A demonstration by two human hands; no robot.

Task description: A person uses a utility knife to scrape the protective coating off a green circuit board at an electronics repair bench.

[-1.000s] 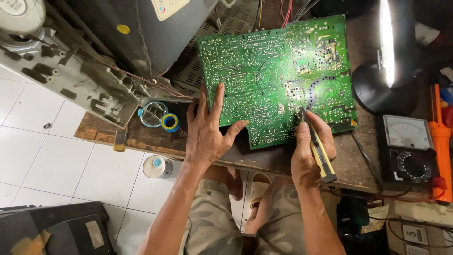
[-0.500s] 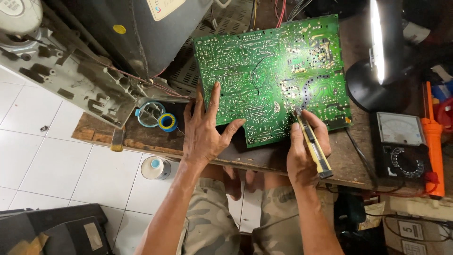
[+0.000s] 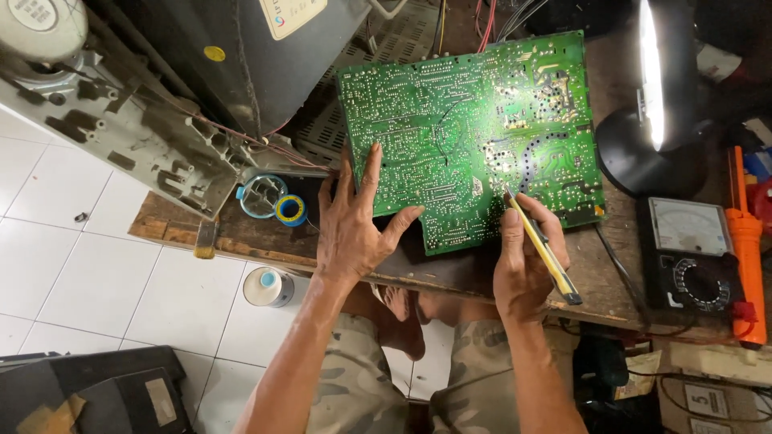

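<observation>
Cluttered wooden desk (image 3: 241, 233): left hand (image 3: 354, 225) spread flat on circuit board (image 3: 466, 137); right hand (image 3: 523, 265) pinches yellow tool (image 3: 537, 245), whose tip could slip and scratch traces.

A circuit board (image 3: 470, 137) lies on the tabletop (image 3: 241, 233). The left hand (image 3: 354, 221) rests flat on its near-left edge; the right hand (image 3: 527, 261) holds a screwdriver (image 3: 540, 249) with its tip on the board's near-right part. A lamp (image 3: 651, 104) stands to the right, with a multimeter (image 3: 687, 253) nearer. Solder spools (image 3: 273, 201) lie left of the hands.
</observation>
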